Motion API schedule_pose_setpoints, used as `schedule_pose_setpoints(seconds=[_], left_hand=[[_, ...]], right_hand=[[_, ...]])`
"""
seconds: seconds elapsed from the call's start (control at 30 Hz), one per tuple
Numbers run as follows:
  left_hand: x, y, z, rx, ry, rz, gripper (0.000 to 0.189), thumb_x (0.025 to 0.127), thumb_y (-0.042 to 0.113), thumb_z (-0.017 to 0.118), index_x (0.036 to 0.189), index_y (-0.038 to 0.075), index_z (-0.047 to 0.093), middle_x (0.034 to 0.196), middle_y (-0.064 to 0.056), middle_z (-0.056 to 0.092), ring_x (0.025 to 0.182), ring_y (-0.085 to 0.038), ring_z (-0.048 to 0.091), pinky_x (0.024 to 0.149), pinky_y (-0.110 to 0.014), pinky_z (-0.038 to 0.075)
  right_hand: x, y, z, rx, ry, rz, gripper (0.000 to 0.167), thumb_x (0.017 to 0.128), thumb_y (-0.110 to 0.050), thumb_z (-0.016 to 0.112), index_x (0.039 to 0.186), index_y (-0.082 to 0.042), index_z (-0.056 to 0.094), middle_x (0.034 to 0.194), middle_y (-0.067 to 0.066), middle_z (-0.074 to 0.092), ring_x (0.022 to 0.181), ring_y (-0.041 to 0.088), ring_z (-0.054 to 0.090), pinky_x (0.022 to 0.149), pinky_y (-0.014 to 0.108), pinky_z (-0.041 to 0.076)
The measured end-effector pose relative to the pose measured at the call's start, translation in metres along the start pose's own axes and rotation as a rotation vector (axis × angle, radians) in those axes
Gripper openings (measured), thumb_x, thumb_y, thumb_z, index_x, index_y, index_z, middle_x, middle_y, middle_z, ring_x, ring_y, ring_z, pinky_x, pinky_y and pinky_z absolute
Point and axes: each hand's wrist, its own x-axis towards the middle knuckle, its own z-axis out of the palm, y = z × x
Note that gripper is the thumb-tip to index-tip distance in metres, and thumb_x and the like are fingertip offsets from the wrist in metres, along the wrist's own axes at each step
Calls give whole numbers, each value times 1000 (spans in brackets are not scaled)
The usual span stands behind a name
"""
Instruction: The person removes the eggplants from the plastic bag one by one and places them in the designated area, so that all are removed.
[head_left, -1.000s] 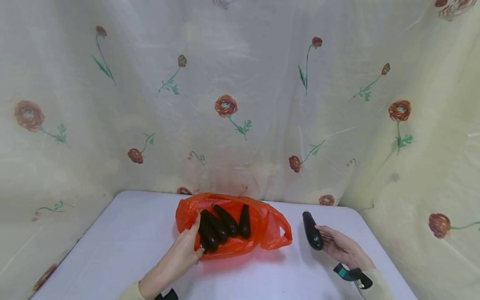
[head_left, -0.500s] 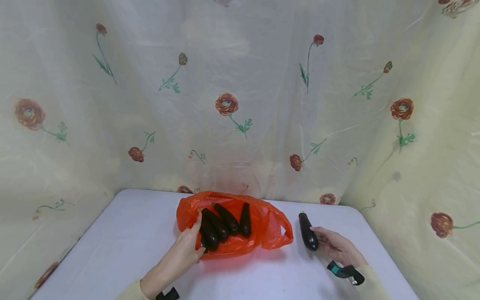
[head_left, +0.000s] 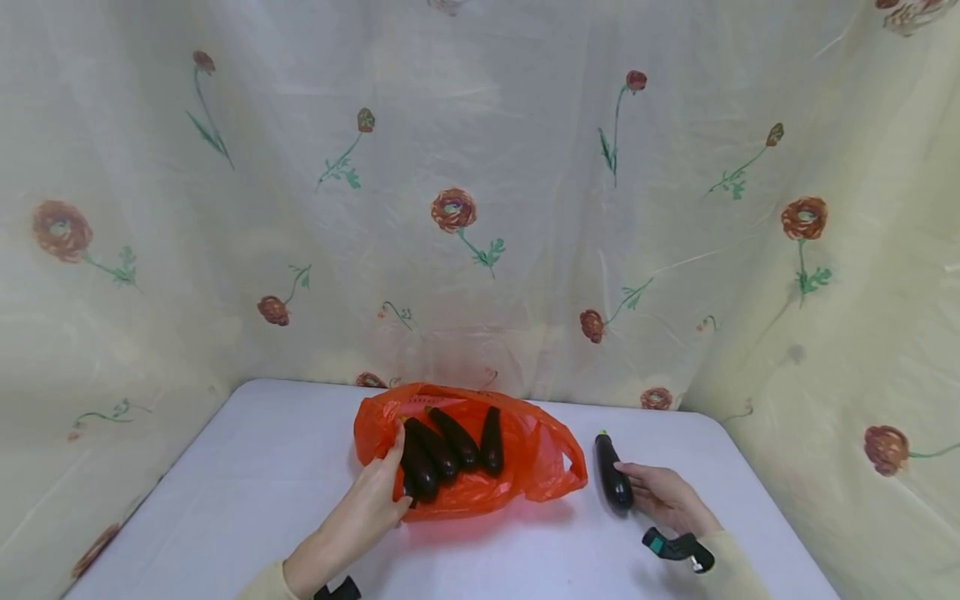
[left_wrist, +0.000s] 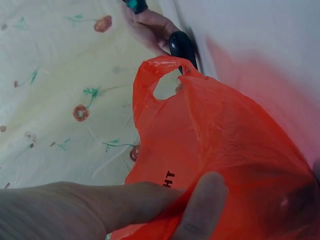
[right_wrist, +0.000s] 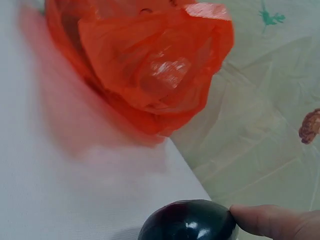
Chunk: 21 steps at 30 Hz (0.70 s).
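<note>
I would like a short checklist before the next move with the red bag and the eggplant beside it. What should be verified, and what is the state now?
1. Left hand grips the edge of the red bag: ok, plastic pinched.
2. Bag mouth open: ok, the eggplants inside show.
3. Right hand holds the single eggplant: ok, though firmness cannot be judged.
4. Single eggplant apart from the bag: ok, bare table shows between.
5. Single eggplant fully resting on the table: cannot tell.
6. Exact count inside the bag: cannot tell, the left hand hides part.
</note>
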Motion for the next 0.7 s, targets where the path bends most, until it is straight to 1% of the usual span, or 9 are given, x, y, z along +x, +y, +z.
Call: schedule_pose_setpoints(seconds=[0.13,0.2,0.3,0.4,0.47,0.53,0.7], left_hand=[[0,1,0,-1,1,0,98,80,-3,73,154,-1,7,78,-7,51,61,-13,49,52,-19,47],[0,1,0,-5,-3,-2,99,80,-3,72,154,-1,6,78,-7,50,60,-13,49,51,-19,47],[-1,1,0,-10,-1,3,99,80,-4,72,154,-1,6,77,-7,50,60,-13,49,50,-20,46],[-2,1,-1,-6,4,11,100,80,-4,72,154,-1,5,78,-7,50,63,-14,48,50,-20,45],[-2,0,-1,-6,6,14,100,80,-4,72,154,0,5,79,-8,51,64,-14,48,51,-20,46],[-2,0,-1,-3,8,16,101,80,-4,72,154,0,4,80,-8,51,65,-15,48,52,-19,46],[-2,0,-1,-2,9,10,101,80,-4,72,154,0,4,78,-7,50,63,-14,47,51,-20,45]], right_hand=[[0,-2,6,-140,75,-10,71,88,-27,70,137,16,39,126,26,52,105,26,56,101,44,46],[1,-2,7,-198,94,-20,72,88,-29,70,136,16,41,131,30,48,109,30,54,102,46,45],[1,0,9,-287,104,-57,71,89,-32,69,134,17,43,136,33,46,115,37,53,102,48,45],[1,2,10,-350,124,-73,69,90,-33,67,133,16,45,137,33,46,118,40,51,102,49,44],[1,2,10,-363,129,-67,70,91,-34,66,133,17,44,138,34,44,120,41,49,104,49,43],[1,2,11,-348,128,-62,70,91,-34,65,134,17,43,139,34,43,120,40,48,105,49,41],[1,1,9,-331,112,-84,68,91,-32,65,134,17,44,140,34,42,122,41,47,105,51,39]])
